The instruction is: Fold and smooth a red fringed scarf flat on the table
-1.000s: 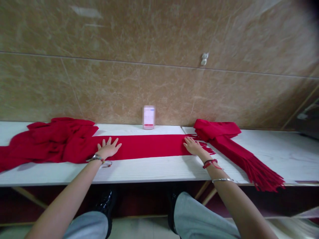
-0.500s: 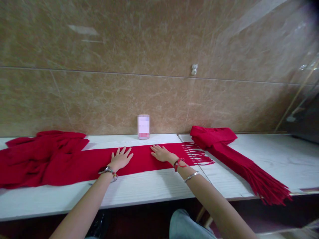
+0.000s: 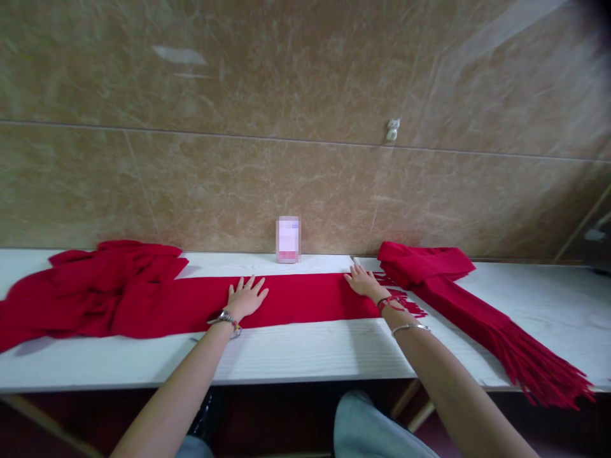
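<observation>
A long red scarf (image 3: pixel 305 299) lies along the white table, its middle stretch flat and its left part bunched in a heap of folds. My left hand (image 3: pixel 247 299) rests palm down on the flat stretch, fingers spread. Near the fringed right end, my right hand (image 3: pixel 363 282) also lies flat on the cloth with its fingers out; my wrist and forearm cover part of the fringe. Just right of that fringe is a second red scarf (image 3: pixel 458 308), folded narrow, its tassels hanging over the table's front edge.
A phone with a blurred screen (image 3: pixel 288 239) leans upright against the brown marbled wall (image 3: pixel 229 184). A small white cat figure (image 3: pixel 393 129) is fixed on the wall. The white table (image 3: pixel 305 356) ends at a front edge above my legs.
My right hand has slid right along the scarf toward its fringe. My left hand stays flat on the cloth. The camera view has shifted slightly.
</observation>
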`<control>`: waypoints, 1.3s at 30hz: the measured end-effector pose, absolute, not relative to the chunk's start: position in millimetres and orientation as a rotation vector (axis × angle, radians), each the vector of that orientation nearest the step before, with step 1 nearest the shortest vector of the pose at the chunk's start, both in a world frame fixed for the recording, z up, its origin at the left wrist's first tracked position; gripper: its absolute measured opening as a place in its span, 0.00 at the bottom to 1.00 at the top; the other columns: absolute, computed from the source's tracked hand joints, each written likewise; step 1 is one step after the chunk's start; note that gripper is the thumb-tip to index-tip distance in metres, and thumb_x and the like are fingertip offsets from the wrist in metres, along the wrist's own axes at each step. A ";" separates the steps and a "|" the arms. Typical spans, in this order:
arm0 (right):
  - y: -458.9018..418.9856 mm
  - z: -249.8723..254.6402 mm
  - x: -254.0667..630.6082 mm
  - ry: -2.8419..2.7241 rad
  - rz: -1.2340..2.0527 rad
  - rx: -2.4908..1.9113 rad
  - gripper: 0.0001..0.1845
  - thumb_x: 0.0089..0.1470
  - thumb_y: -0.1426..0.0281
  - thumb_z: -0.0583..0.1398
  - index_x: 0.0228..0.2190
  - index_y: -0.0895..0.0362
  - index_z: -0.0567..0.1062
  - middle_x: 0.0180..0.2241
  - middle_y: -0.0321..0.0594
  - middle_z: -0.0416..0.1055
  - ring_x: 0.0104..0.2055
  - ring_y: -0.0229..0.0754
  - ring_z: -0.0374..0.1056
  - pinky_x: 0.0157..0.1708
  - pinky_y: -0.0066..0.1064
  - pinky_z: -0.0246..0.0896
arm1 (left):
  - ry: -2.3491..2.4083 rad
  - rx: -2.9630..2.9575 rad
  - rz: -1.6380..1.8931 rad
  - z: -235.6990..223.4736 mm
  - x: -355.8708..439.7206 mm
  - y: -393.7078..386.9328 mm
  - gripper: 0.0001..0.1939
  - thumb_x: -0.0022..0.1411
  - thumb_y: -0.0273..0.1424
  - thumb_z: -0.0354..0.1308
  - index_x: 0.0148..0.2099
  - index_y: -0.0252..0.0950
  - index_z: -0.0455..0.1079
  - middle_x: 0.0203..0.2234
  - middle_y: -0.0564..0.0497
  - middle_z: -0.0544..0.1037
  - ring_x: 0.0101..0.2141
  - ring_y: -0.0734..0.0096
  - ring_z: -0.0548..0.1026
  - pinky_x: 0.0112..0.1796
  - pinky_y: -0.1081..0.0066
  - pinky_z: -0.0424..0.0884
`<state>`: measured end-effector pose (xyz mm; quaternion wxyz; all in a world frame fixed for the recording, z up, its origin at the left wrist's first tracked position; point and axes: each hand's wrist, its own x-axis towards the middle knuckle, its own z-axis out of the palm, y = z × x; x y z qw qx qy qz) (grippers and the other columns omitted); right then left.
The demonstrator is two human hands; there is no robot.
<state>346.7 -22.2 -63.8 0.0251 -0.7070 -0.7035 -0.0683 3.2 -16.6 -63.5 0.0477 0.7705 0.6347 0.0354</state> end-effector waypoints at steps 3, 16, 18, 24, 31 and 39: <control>-29.2 -49.8 295.1 -2.193 -0.094 -2.025 0.30 0.58 0.65 0.45 0.57 0.72 0.52 0.59 0.63 0.44 0.62 0.53 0.40 0.55 0.49 0.43 | 1.912 2.367 0.157 -62.4 2.5 -18.6 0.31 0.61 0.49 0.31 0.63 0.46 0.46 0.62 0.50 0.43 0.60 0.47 0.41 0.53 0.43 0.42; -101.9 -53.0 164.5 -2.634 0.109 -1.381 0.30 0.58 0.61 0.48 0.56 0.66 0.57 0.58 0.54 0.51 0.60 0.49 0.45 0.57 0.43 0.44 | 2.054 2.263 0.044 -65.8 -52.5 -10.8 0.33 0.60 0.52 0.32 0.64 0.46 0.44 0.62 0.47 0.42 0.60 0.46 0.41 0.52 0.43 0.44; -104.4 -51.0 168.9 -2.636 0.017 -1.355 0.27 0.58 0.63 0.48 0.55 0.66 0.59 0.57 0.54 0.54 0.59 0.48 0.49 0.56 0.41 0.47 | 2.057 2.263 0.047 -69.5 -54.1 -10.9 0.32 0.60 0.51 0.33 0.64 0.46 0.43 0.62 0.48 0.42 0.60 0.47 0.40 0.52 0.43 0.43; -115.3 -45.6 186.4 -2.718 -0.336 -1.301 0.16 0.56 0.74 0.52 0.46 0.63 0.68 0.48 0.52 0.67 0.52 0.45 0.61 0.49 0.34 0.57 | 1.933 2.338 0.077 -58.8 -49.5 -1.5 0.30 0.62 0.47 0.37 0.63 0.40 0.48 0.61 0.42 0.47 0.59 0.45 0.44 0.52 0.45 0.47; -126.3 -35.5 189.4 -2.789 -0.440 -1.226 0.16 0.54 0.81 0.50 0.44 0.62 0.67 0.39 0.49 0.71 0.40 0.43 0.69 0.36 0.30 0.65 | 1.495 2.591 0.151 -36.2 -23.2 45.7 0.20 0.56 0.32 0.50 0.51 0.34 0.67 0.47 0.46 0.72 0.47 0.66 0.68 0.47 0.74 0.59; -124.5 -29.5 169.9 -2.775 -0.433 -1.250 0.10 0.55 0.78 0.50 0.36 0.64 0.71 0.33 0.49 0.71 0.36 0.44 0.68 0.31 0.32 0.62 | 1.419 2.498 0.195 -38.5 2.8 82.2 0.13 0.50 0.33 0.53 0.36 0.34 0.73 0.29 0.51 0.77 0.31 0.70 0.71 0.31 0.77 0.62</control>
